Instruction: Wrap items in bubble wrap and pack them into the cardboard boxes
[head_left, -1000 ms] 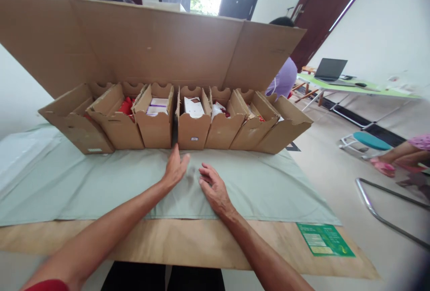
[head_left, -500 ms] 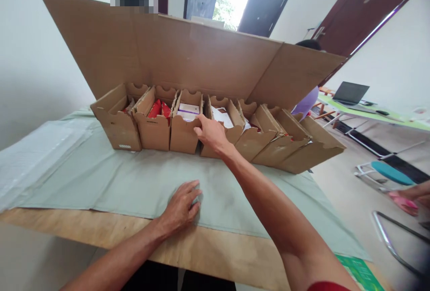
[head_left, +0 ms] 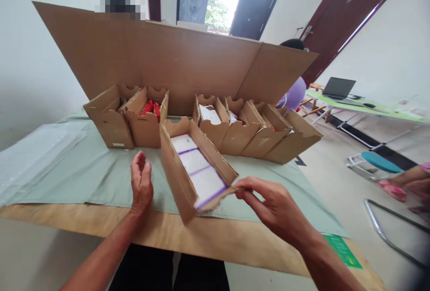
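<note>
While six bins stand behind, the right hand pinches one carton, the left hand unclenched.

Head-worn camera only. Bench viewed from near side, forward and down. Left hand and right hand framed close; box row set mid-range; window and laptop caught far behind. Frame tilted, bench sloped down to right.

The front cardboard box looks blurred, its underside hidden.
</note>
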`<state>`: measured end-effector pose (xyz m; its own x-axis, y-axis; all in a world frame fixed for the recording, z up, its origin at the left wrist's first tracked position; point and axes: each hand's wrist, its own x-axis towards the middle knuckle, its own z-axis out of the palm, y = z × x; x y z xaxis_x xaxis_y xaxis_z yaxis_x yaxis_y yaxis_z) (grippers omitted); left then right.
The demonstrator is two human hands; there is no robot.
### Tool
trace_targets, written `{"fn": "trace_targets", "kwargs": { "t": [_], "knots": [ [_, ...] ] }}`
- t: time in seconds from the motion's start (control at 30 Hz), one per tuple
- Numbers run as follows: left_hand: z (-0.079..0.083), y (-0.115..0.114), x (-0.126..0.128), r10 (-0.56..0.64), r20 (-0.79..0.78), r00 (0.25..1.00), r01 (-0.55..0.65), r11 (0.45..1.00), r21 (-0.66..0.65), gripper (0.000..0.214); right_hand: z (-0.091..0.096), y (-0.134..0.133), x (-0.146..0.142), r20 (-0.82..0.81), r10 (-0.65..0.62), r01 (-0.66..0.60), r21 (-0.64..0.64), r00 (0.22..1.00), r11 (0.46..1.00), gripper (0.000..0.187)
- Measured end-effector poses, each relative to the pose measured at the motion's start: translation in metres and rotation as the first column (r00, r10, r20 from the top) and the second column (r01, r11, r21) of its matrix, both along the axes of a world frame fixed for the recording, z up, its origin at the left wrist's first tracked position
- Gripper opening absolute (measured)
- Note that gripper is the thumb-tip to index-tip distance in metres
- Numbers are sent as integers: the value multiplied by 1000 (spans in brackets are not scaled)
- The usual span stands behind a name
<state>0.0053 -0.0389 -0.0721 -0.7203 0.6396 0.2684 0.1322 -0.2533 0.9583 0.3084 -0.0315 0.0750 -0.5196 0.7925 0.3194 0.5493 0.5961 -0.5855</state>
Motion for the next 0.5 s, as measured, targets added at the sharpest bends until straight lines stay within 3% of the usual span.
{"fn": "trace_targets", "kwargs": {
  "t": [0.1,0.17,0.27,0.37,0.5],
  "knots": [
    [3,-26,17,-163,-24,986,162,986,-49,54,-10,-10,54,-135,-178,176,-32,975,984,20],
    [3,-46,30,-274,-89,958,267,960,-84,51,-25,-13,84,-293,-306,287,-106,906,952,25],
    [-2,-69,43,-379,-132,916,364,923,-124,50,-57,-25,113,-448,-332,223,-280,830,934,57],
    [-11,-76,49,-452,-91,887,437,887,-146,55,-87,-42,113,-428,-265,101,-367,864,925,72],
    [-23,-64,55,-518,-12,855,515,853,-89,64,-110,-50,88,-354,-274,131,-377,894,917,81]
  ]
}}
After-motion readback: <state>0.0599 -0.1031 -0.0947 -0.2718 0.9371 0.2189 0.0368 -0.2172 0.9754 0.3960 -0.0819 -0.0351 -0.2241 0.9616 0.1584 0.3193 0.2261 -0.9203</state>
